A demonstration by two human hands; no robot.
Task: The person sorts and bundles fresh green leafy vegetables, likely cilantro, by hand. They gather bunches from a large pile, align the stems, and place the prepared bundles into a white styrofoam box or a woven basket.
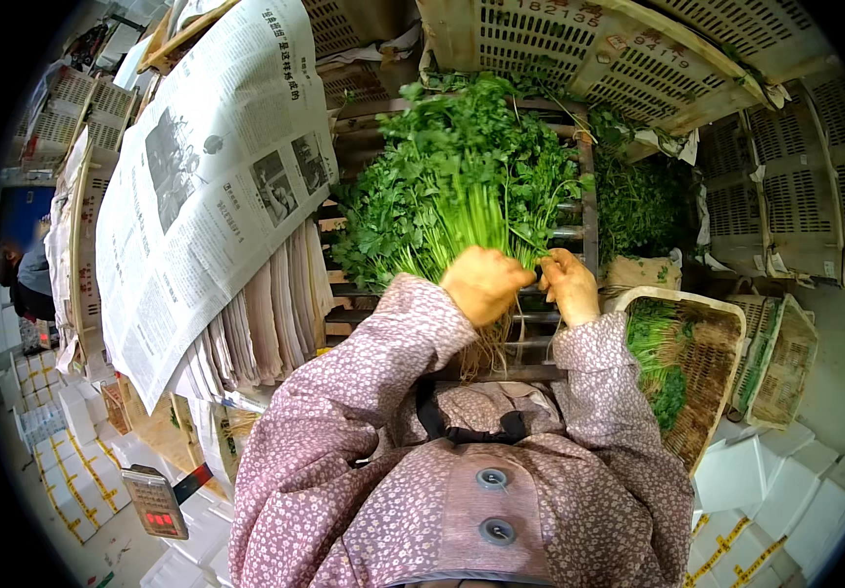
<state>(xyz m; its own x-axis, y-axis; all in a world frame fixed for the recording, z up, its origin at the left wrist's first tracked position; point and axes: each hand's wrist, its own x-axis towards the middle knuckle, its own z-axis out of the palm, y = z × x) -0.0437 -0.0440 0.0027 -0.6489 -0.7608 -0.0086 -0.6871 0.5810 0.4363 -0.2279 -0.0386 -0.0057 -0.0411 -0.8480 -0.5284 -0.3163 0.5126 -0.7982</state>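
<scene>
My left hand (486,286) is closed around the lower stems of a bunch of leafy green herbs (472,210), with pale roots (491,348) hanging below the fist. Just to its right, my right hand (565,284) has its thumb and fingers pinched on a few thin stems at the bunch's side. More greens (373,240) lie beneath and around the bunch on a slatted metal rack (344,314), partly hidden by them.
Newspapers (207,167) lie stacked at left. Perforated crates (570,49) surround the back and right; a basket (717,382) of greens stands at lower right. White foam boxes (770,480), a scale display (153,500) and another person (30,274) at far left also show.
</scene>
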